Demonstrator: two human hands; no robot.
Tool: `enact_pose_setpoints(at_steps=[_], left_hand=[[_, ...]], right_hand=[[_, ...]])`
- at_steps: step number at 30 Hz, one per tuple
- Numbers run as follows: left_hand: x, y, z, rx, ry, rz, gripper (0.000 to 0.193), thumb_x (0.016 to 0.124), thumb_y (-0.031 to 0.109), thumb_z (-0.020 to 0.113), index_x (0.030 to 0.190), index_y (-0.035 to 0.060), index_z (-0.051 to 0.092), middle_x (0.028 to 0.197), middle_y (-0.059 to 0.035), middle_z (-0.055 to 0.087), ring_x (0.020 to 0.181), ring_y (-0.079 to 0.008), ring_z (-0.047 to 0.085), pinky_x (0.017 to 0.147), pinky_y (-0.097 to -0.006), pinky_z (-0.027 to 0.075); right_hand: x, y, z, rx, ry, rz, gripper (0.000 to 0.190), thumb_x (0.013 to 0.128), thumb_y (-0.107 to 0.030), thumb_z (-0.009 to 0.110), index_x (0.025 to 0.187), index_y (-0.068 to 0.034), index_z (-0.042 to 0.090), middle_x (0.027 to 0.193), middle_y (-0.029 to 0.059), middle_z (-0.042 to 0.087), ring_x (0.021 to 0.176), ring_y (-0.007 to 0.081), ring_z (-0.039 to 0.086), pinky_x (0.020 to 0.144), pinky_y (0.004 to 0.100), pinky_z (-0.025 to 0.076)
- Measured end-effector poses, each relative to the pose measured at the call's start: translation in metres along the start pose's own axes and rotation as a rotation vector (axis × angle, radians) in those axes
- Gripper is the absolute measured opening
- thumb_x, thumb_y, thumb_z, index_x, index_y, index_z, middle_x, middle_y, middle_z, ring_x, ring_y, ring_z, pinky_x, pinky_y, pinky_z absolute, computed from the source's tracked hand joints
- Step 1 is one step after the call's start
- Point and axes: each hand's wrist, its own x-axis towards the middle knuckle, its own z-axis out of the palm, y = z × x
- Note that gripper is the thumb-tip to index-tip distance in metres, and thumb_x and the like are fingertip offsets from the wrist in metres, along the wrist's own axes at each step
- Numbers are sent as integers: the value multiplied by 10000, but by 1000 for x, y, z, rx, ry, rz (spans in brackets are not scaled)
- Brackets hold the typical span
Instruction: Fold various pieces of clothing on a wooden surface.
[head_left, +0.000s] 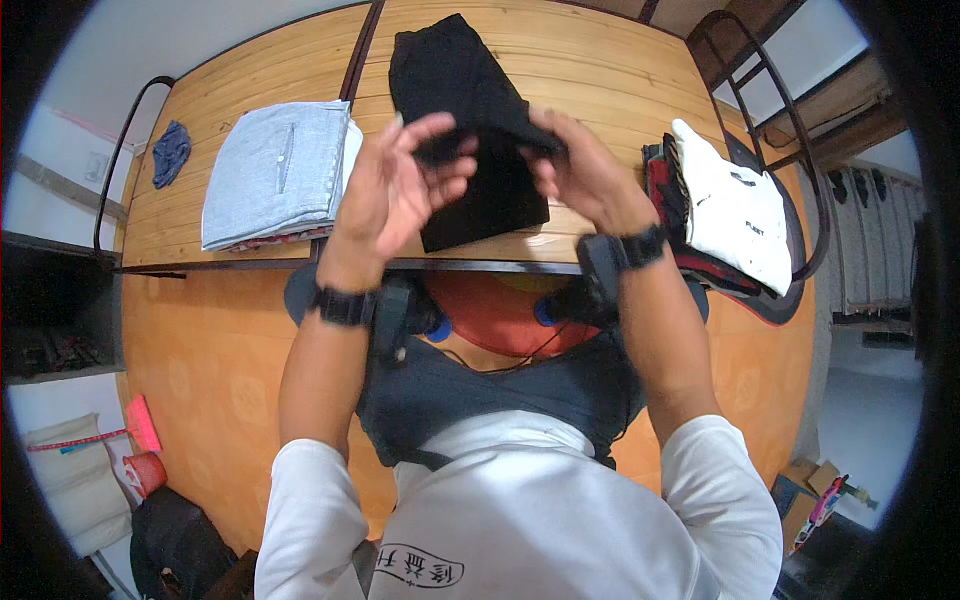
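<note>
A black folded garment (457, 71) lies on a slatted wooden platform (615, 67) in front of me, with its near end close to the platform's metal front edge. My right hand (577, 169) pinches a raised fold at the garment's right side, thumb above and fingers beneath. Over its left side, my left hand (409, 184) is slightly blurred, palm turned inward, fingers apart and holding nothing. Dark wrist straps with attached devices are on both wrists. Left of the garment sits a stack of folded clothes topped by light blue trousers (262, 172).
At the right end, a white printed garment (735, 206) tops another clothes stack, near a curved metal rail (806, 127). A crumpled blue cloth (172, 154) lies far left. Below are a red stool seat (487, 311), a pink broom (142, 424) and a red bin (144, 472).
</note>
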Motion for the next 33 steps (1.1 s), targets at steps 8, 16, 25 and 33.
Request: enact_pose_setpoints(at_steps=[8,16,25,33], left_hand=[[35,-67,-101,289,634,1,425,965,277,638,1274,40,468,1218,-185,610,966,-224,639,843,-354,561],[3,-122,-125,1232,840,23,592,782,286,791,1236,-20,566,1069,-176,675,965,-311,663,850,-398,522],[6,-112,-122,1362,753,-184,399,800,344,755,875,-19,609,783,-188,640,779,-333,652,710,-444,491],[-28,-121,-119,1350,613,-145,409,763,310,771,728,3,503,658,-132,549,626,-277,562,619,-424,455]], right_hand=[[40,78,-38,-198,577,-21,553,898,-458,700,1156,8,552,1005,95,614,745,158,606,563,273,517],[31,138,-82,-862,755,-78,406,815,-343,767,953,19,645,819,139,700,777,248,681,733,386,540],[28,134,-73,-1180,657,22,342,820,-339,729,905,-14,662,884,213,704,890,401,678,773,461,530],[-2,131,-75,-1197,472,40,312,799,-297,710,859,7,672,834,252,681,847,416,676,755,465,519]])
